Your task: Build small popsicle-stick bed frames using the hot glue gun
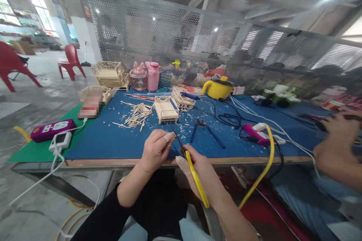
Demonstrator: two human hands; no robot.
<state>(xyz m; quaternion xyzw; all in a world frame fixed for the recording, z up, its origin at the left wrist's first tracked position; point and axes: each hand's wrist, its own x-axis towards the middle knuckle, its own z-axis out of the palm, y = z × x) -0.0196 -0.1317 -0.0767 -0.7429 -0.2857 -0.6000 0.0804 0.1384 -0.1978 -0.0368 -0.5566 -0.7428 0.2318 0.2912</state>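
Observation:
My right hand (202,167) is closed around a file (195,179) with a yellow handle and a thin dark blade that points forward and up. Just over the table's front edge, my left hand (156,150) is pinched shut beside the blade. A small pale tip, apparently a wooden stick, shows at its fingertips; the rest is hidden by the fingers. White tape wraps fingers on both hands. Beyond the blade's tip stands a miniature wooden bed frame (166,110). A pile of short wooden sticks (138,114) lies to its left.
Blue-handled pliers (207,133) lie open on the blue mat (98,139). Behind are another small wooden frame (183,99), a yellow pot (219,88) and a pink bottle (153,77). Cables run by a purple power strip (256,134). A co-worker's hand (339,128) is at right.

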